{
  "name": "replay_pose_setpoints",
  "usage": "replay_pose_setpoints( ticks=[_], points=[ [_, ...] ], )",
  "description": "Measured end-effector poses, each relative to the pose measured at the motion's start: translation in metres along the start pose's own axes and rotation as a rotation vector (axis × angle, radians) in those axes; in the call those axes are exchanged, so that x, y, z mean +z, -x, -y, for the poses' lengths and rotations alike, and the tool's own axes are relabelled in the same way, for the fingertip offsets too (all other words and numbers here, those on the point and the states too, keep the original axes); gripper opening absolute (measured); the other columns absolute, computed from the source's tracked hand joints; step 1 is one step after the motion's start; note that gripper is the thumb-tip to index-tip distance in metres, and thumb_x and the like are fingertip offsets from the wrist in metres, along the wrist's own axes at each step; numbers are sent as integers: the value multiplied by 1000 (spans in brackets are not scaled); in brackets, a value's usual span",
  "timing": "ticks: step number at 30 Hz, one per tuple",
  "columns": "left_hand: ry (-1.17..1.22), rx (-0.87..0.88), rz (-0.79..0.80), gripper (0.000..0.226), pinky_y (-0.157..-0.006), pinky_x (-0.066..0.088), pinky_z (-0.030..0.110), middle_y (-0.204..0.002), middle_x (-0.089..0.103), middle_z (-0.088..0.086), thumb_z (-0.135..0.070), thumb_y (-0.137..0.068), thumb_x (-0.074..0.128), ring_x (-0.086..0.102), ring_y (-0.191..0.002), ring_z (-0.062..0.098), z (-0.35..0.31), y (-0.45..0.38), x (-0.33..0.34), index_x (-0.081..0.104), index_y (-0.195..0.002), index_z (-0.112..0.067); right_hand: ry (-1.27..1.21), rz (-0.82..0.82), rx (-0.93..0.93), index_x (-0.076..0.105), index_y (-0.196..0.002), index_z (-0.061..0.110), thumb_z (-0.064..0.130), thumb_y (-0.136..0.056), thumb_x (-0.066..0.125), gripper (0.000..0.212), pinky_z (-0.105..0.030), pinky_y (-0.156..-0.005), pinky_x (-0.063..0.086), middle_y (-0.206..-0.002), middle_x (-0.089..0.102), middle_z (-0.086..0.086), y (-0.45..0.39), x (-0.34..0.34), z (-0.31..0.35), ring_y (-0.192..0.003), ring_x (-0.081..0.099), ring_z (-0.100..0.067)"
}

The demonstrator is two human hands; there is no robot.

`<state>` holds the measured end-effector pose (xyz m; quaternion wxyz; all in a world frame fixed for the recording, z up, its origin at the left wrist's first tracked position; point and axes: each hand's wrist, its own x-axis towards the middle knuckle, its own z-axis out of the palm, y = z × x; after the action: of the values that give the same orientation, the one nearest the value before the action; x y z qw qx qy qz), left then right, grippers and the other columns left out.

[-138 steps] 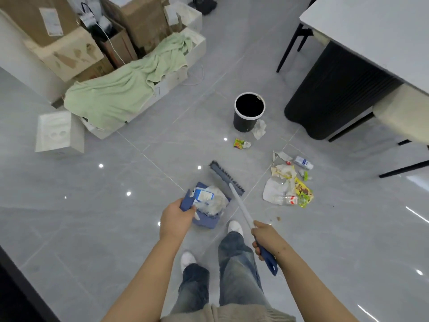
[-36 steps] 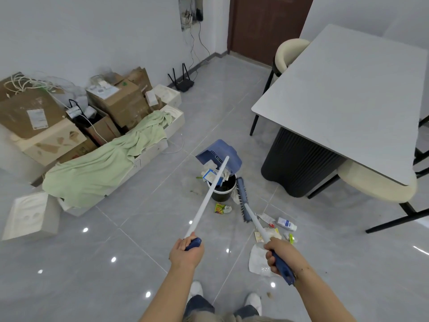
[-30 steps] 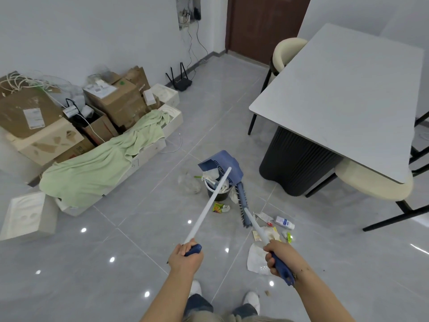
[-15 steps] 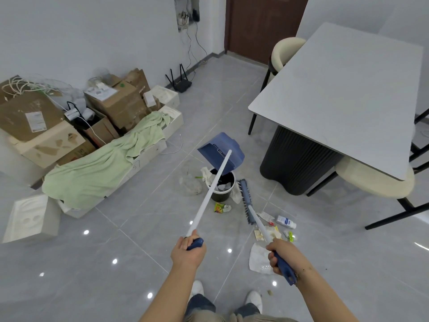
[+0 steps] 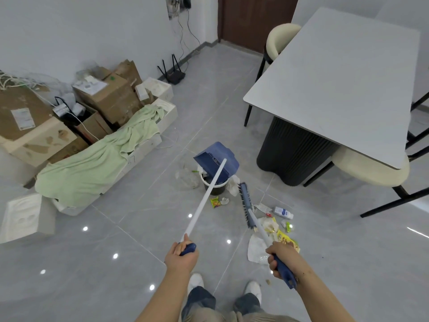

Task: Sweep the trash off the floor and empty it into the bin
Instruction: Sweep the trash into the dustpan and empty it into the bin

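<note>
Trash lies scattered on the floor ahead of the right hand, while the dustpan, loaded and low on the floor 4.6 s ago, is now raised and tipped over the bin, one plastic bag having landed beside it. One dustpan is held out on its long handle by the left hand, fingers curled round the blue grip. One broom, gripped likewise by the right hand, rests its head just beside the single bin.

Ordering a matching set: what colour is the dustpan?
Blue, with a white pole; the dustpan shows in the head view.
</note>
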<state>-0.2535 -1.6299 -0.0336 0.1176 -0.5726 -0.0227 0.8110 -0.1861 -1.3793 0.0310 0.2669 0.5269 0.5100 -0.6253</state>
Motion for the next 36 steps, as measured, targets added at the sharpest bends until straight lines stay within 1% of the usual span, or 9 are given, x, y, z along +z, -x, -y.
replay_pose_setpoints(
  ticks=[4,9,10,13,17,22,26,30,36],
  points=[
    [-35,19,33,37,-29,16,16,-32,27,-3,-24,-102,36,23,-26,8,-7,12,10,51,-126,0,-18,-4,-9,47,-97,5,3,-91,47,6,-14,-36,32,-56,46,-8,5,1,5,-28,39,-9],
    [-235,143,175,35,-29,24,12,-32,29,-7,-27,-100,38,28,-24,6,-19,32,39,52,-112,3,27,-8,-43,44,-128,-4,2,-92,44,37,-14,-36,29,-55,43,-6,12,10,16,-29,36,-8],
    [-295,183,197,33,-30,25,12,-32,29,-7,-27,-100,39,28,-24,6,-21,36,46,53,-108,2,30,-2,-59,45,-127,-2,2,-92,43,35,-14,-35,28,-54,42,-6,13,13,18,-28,35,-9],
    [-417,294,261,23,-30,26,13,-33,30,-8,-20,-98,40,28,-25,6,-27,46,61,55,-98,-3,57,-5,-124,50,-103,5,2,-91,43,14,-15,-35,30,-50,43,-6,15,24,31,-31,36,-11],
    [-478,398,307,15,-30,26,13,-36,31,-10,-15,-95,44,28,-27,5,-46,53,74,56,-93,-6,96,6,-187,48,-97,9,5,-91,46,6,-16,-37,32,-49,43,-5,16,42,50,-36,37,-13],
    [-644,618,267,11,-31,25,16,-40,32,-9,-7,-90,51,27,-30,3,-71,58,105,61,-93,-7,105,61,-285,49,-102,9,6,-91,45,12,-16,-35,34,-48,44,-2,19,74,81,-32,39,-10],
    [-806,777,217,11,-33,22,16,-40,33,-9,-6,-90,58,26,-31,4,-91,63,123,58,-79,-10,70,100,-288,49,-115,14,7,-94,44,23,-16,-33,34,-55,44,-4,15,115,107,-31,40,-8],
    [-865,823,200,24,-33,22,14,-40,33,-9,-6,-90,59,26,-31,4,-117,62,132,51,-68,-12,108,131,-309,51,-117,12,7,-94,43,25,-16,-36,34,-56,45,-4,16,157,125,-33,41,-8],
    [-892,830,115,27,-33,22,14,-40,33,-8,-1,-89,58,27,-31,4,-144,42,161,49,-65,-13,202,120,-308,46,-131,3,8,-95,42,36,-17,-36,34,-58,45,-5,5,199,168,-36,41,-9]
  ],
)
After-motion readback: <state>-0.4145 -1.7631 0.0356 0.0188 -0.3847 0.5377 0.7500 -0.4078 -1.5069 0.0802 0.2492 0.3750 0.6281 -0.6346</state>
